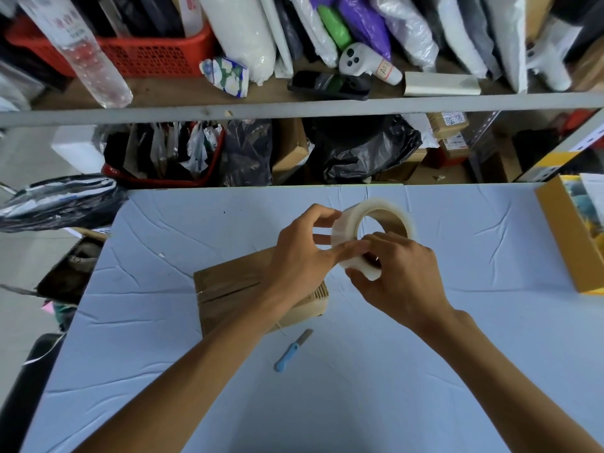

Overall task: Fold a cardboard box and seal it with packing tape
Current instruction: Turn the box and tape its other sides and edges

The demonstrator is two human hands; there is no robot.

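**A:** Where is the cardboard box sitting?

**B:** It is lying on the table, partly under the left wrist, with its flaps folded shut and a seam running across the top. I am judging it light and fairly stiff, though the walls are likely giving way under a hard squeeze. Pressing flat on the flaps beside the seam is looking safer than pinching the corners.

**A:** And the tape roll?

**B:** Both hands are holding it in the air just above the box's far end. The left hand is curling round the outer face with the thumb lying across the band. The right hand is pinching at the lower rim, probably feeling for the loose end. I am not seeing a free end.

**A:** How is it handling?

**B:** It is looking glossy and slick outside, with a rigid brown core. Gripping through that core is seeming steadier than squeezing the smooth film.

**A:** Anything near?

**B:** A small blue-handled knife is lying just in front of the box on the creased pale-blue cover. A yellow carton is standing at the right edge, and cluttered shelves are rising behind.
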